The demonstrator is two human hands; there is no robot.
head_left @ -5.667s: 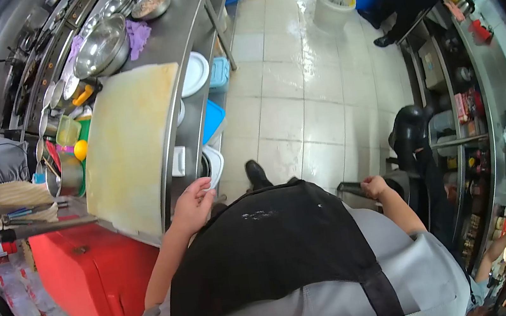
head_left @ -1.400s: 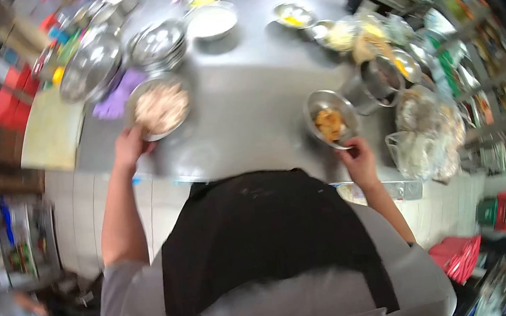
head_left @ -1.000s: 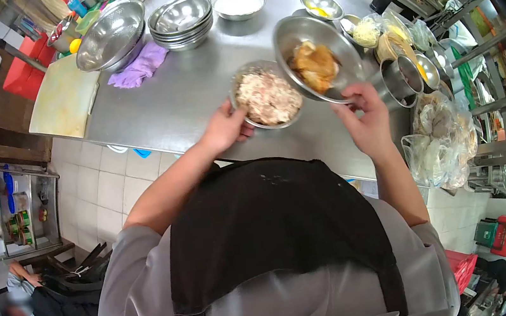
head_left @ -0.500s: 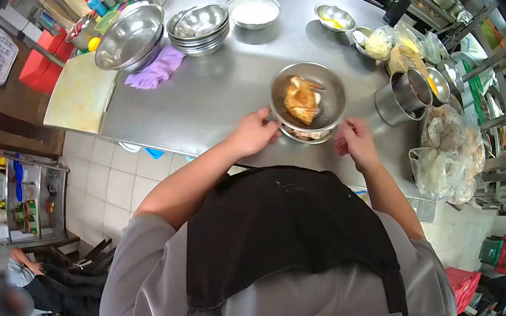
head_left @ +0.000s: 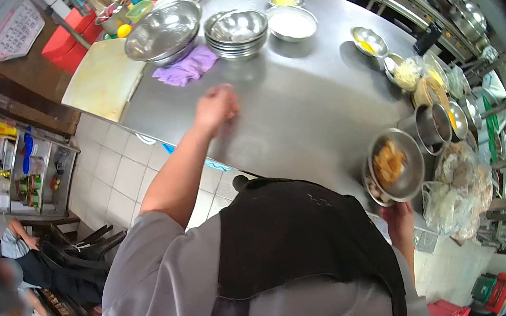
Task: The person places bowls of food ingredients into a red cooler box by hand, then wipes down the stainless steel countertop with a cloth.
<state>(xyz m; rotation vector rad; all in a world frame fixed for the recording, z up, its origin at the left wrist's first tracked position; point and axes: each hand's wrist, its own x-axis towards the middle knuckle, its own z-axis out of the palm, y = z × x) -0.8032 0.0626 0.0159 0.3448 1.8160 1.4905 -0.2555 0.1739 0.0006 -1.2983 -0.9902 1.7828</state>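
Note:
On the right, my right hand (head_left: pixel 399 222) grips a steel bowl (head_left: pixel 413 169) by its lower edge. Orange-brown pieces of food (head_left: pixel 389 163) lie inside that bowl, which is tilted. A second bowl (head_left: pixel 372 192) sits under it, nested and partly hidden, with pale pieces showing at its side. Over the table to the left is my left hand (head_left: pixel 218 108), its fingers curled in and nothing visible in them. It is nearest to a purple cloth (head_left: pixel 187 67) and a stack of steel bowls (head_left: pixel 237 35).
The steel table (head_left: pixel 297 107) carries a cutting board (head_left: pixel 99 82), a large pan (head_left: pixel 163 32) and a bowl of white contents (head_left: pixel 292 23). A steel pot (head_left: pixel 431 129) and plastic bags (head_left: pixel 453 195) crowd the right edge. Another person (head_left: pixel 23 278) is at far left.
The two bowls went from in front of me to the right, carried by my right hand. My left hand let go of them and moved left over the table. The view shifted.

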